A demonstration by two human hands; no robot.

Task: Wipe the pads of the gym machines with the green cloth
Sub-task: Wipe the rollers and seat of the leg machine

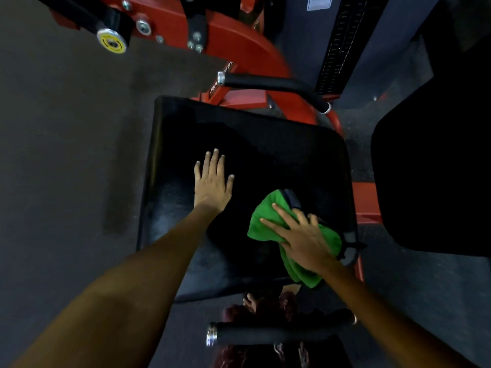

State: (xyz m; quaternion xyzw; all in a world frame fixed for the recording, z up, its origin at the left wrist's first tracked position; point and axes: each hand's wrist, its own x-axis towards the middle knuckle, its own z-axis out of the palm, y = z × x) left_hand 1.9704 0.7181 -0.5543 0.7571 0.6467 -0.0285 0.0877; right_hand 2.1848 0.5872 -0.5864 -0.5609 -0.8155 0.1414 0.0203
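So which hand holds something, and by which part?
The right hand presses flat on the green cloth's middle. The left hand holds nothing.

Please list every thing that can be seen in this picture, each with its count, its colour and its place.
seat pad: one, black, centre, under both hands
cloth: one, green, on the right part of the seat pad
frame: one, red, behind and to the right of the seat pad
handles: two, black with metal ends, one behind the seat pad, one at bottom centre
knob: one, yellow and metal, top left
weight stack: one, black, top right
back pad: one, black, right edge
floor: dark grey, all around
left hand: flat on the seat pad, fingers straight
right hand: presses the cloth, fingers spread
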